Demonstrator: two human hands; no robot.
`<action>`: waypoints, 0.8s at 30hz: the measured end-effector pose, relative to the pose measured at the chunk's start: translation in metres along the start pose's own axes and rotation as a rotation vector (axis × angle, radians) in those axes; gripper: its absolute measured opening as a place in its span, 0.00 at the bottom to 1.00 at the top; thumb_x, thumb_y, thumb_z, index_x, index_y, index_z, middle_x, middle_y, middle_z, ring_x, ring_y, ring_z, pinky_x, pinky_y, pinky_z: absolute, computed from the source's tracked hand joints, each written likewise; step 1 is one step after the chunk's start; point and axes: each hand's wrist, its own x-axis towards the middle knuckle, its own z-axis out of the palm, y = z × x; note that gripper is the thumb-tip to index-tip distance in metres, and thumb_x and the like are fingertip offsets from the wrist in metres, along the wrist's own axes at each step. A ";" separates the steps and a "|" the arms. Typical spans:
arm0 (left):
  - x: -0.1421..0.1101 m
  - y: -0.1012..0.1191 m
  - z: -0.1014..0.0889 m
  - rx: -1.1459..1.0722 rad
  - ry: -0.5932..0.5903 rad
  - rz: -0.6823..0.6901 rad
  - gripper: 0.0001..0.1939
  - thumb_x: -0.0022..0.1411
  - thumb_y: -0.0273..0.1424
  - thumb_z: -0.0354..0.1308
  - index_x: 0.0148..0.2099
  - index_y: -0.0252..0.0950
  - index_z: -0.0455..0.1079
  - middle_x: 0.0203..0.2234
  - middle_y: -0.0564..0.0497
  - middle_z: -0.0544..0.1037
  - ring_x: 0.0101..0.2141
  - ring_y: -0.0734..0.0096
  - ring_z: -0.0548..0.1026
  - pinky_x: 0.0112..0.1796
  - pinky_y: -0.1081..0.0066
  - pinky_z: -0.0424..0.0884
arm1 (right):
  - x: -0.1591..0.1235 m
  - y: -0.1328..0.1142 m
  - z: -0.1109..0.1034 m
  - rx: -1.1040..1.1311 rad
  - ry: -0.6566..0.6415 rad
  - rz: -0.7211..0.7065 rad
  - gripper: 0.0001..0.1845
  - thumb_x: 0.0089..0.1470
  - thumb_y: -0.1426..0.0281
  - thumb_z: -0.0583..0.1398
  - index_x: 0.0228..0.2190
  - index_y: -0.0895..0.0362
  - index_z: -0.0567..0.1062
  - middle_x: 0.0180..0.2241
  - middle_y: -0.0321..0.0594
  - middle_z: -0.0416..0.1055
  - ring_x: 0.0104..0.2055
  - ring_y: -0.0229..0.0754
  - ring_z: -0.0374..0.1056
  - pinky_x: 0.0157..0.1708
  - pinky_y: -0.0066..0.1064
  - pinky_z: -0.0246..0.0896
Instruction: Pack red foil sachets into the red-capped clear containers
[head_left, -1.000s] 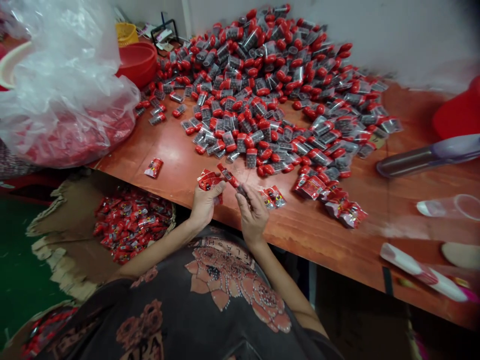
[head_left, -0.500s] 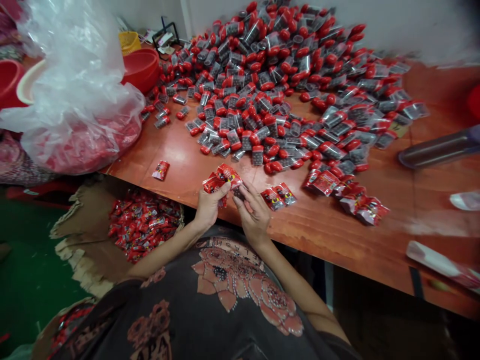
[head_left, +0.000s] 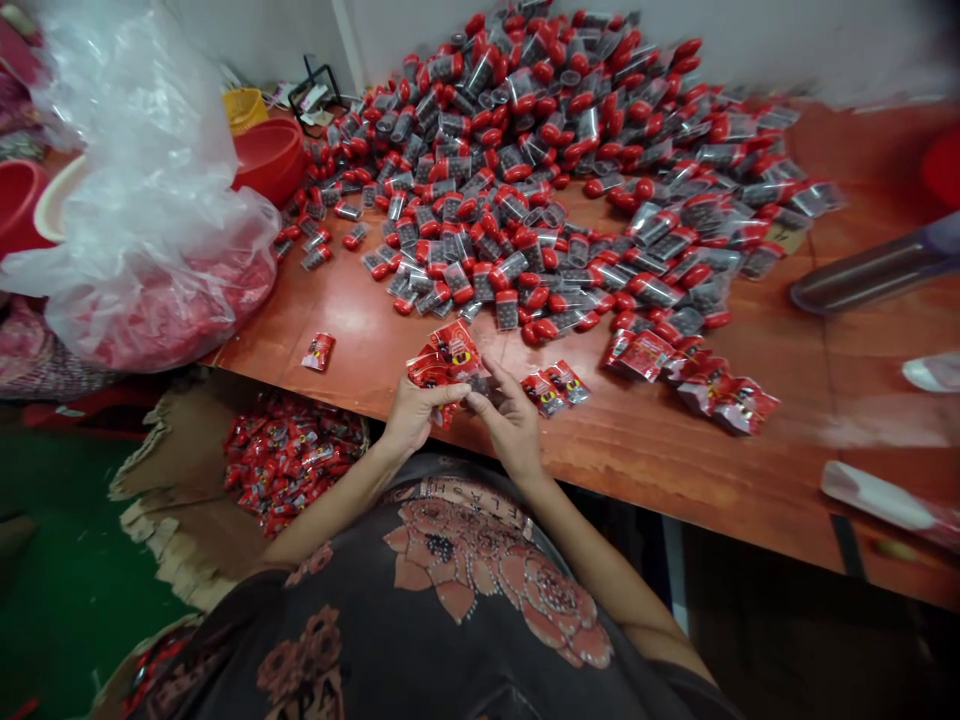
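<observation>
In the head view, just on the near side of the heap of red-capped tubes (head_left: 506,268), the left hand (head_left: 412,410) pinches shiny, printed red packets (head_left: 456,345), fanned and overlapping, under its thumb — the right hand (head_left: 516,428) has its fingers closed over the upper one's lower end, hiding that part. Also on the heap's near side lie a pair of packets (head_left: 566,382) and, farther right, a crumpled row of packets (head_left: 705,388); left of it — bulky and crinkled — sits a clear plastic bag (head_left: 165,270).

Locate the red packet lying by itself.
In the head view, the lone red packet lies left of centre, near the front edge of the table, between the clear plastic bag and the left hand.
</observation>
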 end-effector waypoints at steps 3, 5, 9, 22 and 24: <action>0.003 0.000 0.000 -0.034 0.061 0.025 0.16 0.38 0.26 0.75 0.33 0.36 0.77 0.29 0.52 0.81 0.29 0.72 0.77 0.35 0.71 0.74 | 0.000 0.000 -0.001 -0.035 0.043 -0.019 0.29 0.57 0.67 0.62 0.60 0.41 0.67 0.41 0.38 0.70 0.38 0.41 0.71 0.39 0.40 0.77; 0.006 0.000 0.000 -0.082 0.122 0.054 0.17 0.39 0.27 0.75 0.34 0.36 0.77 0.29 0.53 0.81 0.29 0.74 0.77 0.35 0.72 0.73 | -0.001 0.001 -0.003 -0.104 0.062 -0.056 0.29 0.57 0.67 0.62 0.59 0.41 0.67 0.43 0.39 0.70 0.41 0.42 0.71 0.42 0.41 0.76; 0.005 -0.001 0.003 -0.096 0.165 0.067 0.18 0.39 0.29 0.76 0.36 0.36 0.77 0.29 0.53 0.82 0.30 0.73 0.78 0.37 0.71 0.74 | -0.005 0.005 -0.001 -0.159 0.073 -0.098 0.25 0.57 0.68 0.61 0.56 0.42 0.71 0.44 0.38 0.70 0.43 0.42 0.71 0.44 0.41 0.75; -0.001 -0.009 0.011 -0.089 0.164 0.081 0.15 0.41 0.31 0.75 0.32 0.35 0.77 0.28 0.53 0.82 0.29 0.73 0.78 0.38 0.69 0.74 | -0.005 0.001 0.012 0.159 0.144 0.075 0.17 0.53 0.64 0.65 0.45 0.50 0.71 0.38 0.37 0.76 0.37 0.41 0.75 0.40 0.39 0.77; -0.001 -0.009 0.010 -0.062 0.153 0.087 0.14 0.41 0.29 0.75 0.32 0.35 0.77 0.28 0.53 0.81 0.29 0.74 0.77 0.37 0.70 0.74 | -0.006 0.003 0.013 0.130 0.151 0.041 0.18 0.53 0.65 0.65 0.46 0.49 0.71 0.39 0.37 0.74 0.37 0.40 0.75 0.39 0.37 0.77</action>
